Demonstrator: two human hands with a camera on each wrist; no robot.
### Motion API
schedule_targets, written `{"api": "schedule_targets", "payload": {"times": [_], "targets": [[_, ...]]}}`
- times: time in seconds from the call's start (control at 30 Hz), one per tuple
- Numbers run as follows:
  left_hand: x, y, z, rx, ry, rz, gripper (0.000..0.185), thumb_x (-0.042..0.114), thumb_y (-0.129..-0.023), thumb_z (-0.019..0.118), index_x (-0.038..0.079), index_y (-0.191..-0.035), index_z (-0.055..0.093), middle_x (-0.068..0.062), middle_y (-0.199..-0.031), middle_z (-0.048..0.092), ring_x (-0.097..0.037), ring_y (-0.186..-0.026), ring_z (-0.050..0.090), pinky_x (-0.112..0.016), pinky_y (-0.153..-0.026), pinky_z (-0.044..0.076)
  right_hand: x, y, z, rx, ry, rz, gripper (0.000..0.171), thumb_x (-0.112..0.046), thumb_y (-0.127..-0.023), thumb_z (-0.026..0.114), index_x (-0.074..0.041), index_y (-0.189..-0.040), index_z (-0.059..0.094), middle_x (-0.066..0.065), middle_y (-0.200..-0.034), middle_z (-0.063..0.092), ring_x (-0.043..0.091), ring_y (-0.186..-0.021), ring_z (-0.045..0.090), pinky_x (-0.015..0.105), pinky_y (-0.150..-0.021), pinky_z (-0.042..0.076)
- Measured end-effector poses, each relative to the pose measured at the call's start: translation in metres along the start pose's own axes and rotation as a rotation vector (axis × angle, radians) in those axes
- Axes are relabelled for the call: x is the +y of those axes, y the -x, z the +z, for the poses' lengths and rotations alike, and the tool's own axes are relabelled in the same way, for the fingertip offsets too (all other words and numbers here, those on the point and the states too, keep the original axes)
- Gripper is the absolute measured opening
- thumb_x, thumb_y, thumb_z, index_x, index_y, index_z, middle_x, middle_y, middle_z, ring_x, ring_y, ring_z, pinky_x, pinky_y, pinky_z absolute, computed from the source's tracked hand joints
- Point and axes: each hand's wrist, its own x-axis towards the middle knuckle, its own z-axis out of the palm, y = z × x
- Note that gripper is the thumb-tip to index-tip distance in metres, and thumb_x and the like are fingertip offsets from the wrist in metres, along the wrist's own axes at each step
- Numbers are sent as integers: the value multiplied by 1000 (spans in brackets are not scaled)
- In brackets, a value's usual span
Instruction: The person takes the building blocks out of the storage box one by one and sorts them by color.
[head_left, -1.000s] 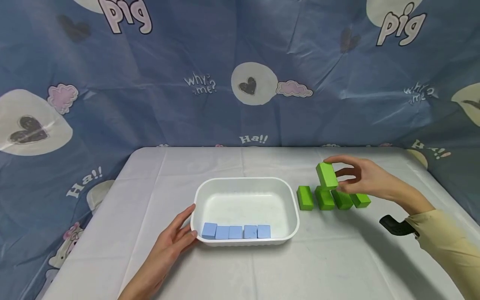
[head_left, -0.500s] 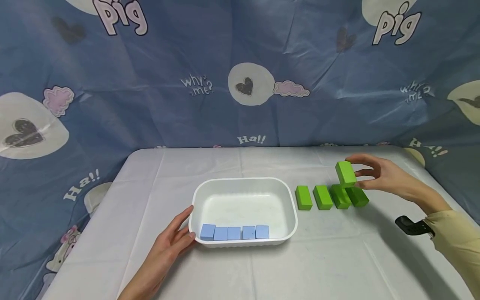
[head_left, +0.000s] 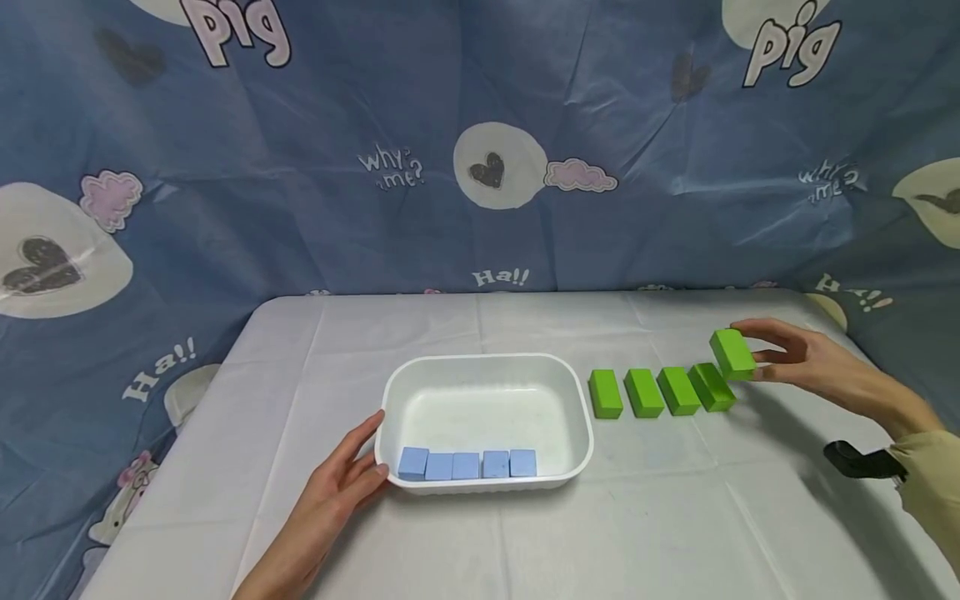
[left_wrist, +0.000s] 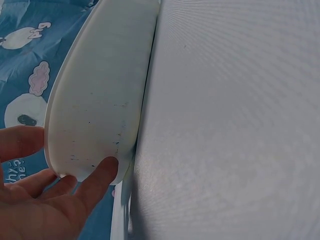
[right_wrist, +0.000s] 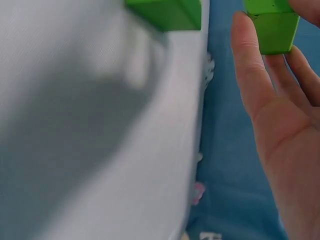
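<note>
The left hand [head_left: 330,500] lies flat, fingers relaxed, against the smooth white plastic tray [head_left: 483,369], which holds five matte blue cubes [head_left: 467,463] along its near wall. To its right, four oblong green blocks [head_left: 649,392] line the cloth-covered counter [head_left: 525,533]. The right hand [head_left: 813,360] pinches a fifth green block [head_left: 732,353] just above the row's right end.

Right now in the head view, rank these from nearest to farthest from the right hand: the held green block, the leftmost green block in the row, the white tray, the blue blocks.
1. Held green block, pinched in the right hand.
2. Leftmost green block, row's left end.
3. White tray, centre.
4. Blue blocks, along the tray's near wall.
</note>
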Motion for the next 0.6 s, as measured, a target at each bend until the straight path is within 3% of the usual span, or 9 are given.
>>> {"api": "schedule_targets", "payload": {"times": [0.17,0.37,0.6], "targets": [[0,1,1,7,-13,-13,64,17,-96,65,28,-151,36,-12,-147,45,-22,-130,48,-28,-99,47,16,8,-5,-18,-48,25,63,4,-95,59,-4,-151,31,-5,-144,37,6,-114,57,26,-86,53],[1,1,0,5,-8,-9,63,16,-96,65,29,-150,36,-12,-147,45,-23,-130,48,-28,-99,47,32,13,-8,-35,23,132,62,-9,-98,61,-7,-152,31,-9,-143,30,-5,-112,52,29,-85,54],[1,0,1,17,-8,-13,63,15,-95,65,28,-151,36,-12,-147,45,-23,-130,48,-28,-98,48,44,10,-4,-44,2,196,66,-13,-95,65,-3,-151,31,-10,-140,32,-11,-111,50,30,-85,55]]}}
